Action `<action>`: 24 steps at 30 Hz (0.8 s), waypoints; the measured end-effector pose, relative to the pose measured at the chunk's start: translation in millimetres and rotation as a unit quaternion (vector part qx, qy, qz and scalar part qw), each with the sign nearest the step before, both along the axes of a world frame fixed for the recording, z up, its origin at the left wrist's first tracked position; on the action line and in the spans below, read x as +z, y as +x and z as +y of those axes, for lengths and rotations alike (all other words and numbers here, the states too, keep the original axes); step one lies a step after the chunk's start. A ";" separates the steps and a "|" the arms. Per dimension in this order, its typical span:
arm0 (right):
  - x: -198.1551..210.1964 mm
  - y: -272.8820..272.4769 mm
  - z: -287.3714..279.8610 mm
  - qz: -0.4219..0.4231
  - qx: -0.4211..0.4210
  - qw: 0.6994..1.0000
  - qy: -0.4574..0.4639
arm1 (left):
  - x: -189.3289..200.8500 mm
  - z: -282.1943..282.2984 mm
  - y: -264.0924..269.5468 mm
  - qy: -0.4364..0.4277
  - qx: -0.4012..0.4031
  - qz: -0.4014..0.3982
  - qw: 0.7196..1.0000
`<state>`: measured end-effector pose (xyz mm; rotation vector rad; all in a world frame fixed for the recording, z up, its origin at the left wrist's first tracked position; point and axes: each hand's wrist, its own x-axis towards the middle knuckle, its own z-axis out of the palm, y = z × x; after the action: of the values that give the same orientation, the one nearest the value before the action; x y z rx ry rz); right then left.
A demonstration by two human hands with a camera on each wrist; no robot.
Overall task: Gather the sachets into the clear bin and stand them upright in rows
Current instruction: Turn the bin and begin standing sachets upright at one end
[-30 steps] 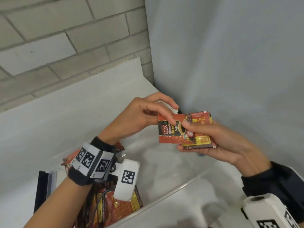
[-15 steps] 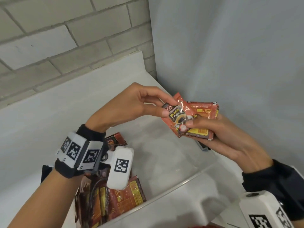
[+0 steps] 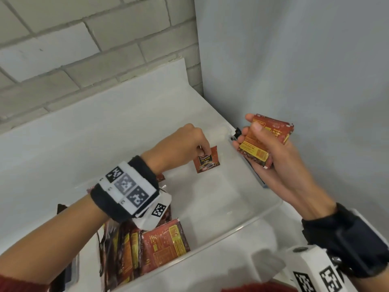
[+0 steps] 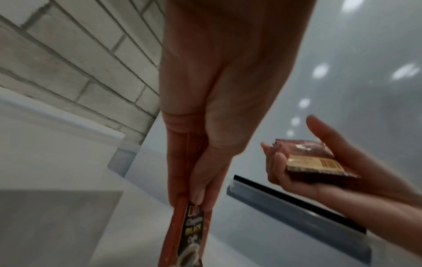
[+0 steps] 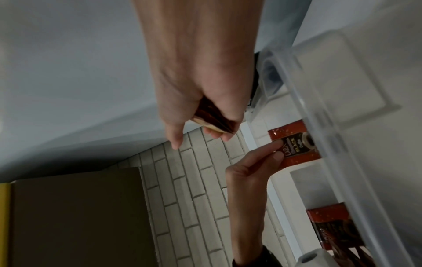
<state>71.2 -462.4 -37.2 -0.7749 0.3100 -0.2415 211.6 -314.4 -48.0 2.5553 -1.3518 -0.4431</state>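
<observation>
My left hand (image 3: 202,149) pinches one red and black coffee sachet (image 3: 206,160) by its top edge and holds it down inside the clear bin (image 3: 248,223); the sachet (image 4: 190,233) hangs upright over the bin's bare far part. My right hand (image 3: 261,150) grips a small stack of sachets (image 3: 266,142) above the bin's right rim, thumb across the top one. The stack (image 4: 312,158) lies in the palm. Several sachets (image 3: 147,247) stand in a row at the bin's near left end. In the right wrist view the left hand (image 5: 277,152) pinches the sachet (image 5: 294,144) behind the clear wall.
The bin sits on a white counter (image 3: 84,133) in a corner, with a brick wall (image 3: 84,49) behind and a grey panel (image 3: 294,70) at the right. A black-edged lid latch (image 3: 236,133) sits at the bin's far right rim.
My left hand has pulled one sachet off the stack and lowered it into the bin. The right hand has drawn back to the right with the rest of the stack.
</observation>
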 end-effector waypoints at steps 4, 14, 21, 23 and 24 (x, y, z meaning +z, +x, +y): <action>-0.9 0.5 1.0 -0.011 0.005 1.000 0.012 | -13.9 -3.4 3.7 0.014 0.006 -0.019 1.000; -2.3 -0.2 -0.4 -0.011 0.009 1.000 0.004 | -15.6 -5.7 1.1 0.021 -0.030 -0.097 0.995; -4.2 1.3 -0.9 -0.009 0.006 1.000 0.001 | -14.6 -6.3 -0.3 0.018 -0.035 -0.098 0.994; -4.1 1.0 -1.2 -0.008 0.005 1.000 -0.002 | -13.7 -6.0 -0.8 0.015 -0.036 -0.096 0.995; -3.9 0.7 -1.5 -0.008 0.005 1.000 -0.003 | -12.7 -6.2 -1.3 0.013 -0.039 -0.097 0.994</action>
<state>71.9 -463.9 -41.1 -0.7805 0.2906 -0.2387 210.3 -320.6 -60.7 2.6308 -1.5244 -0.2318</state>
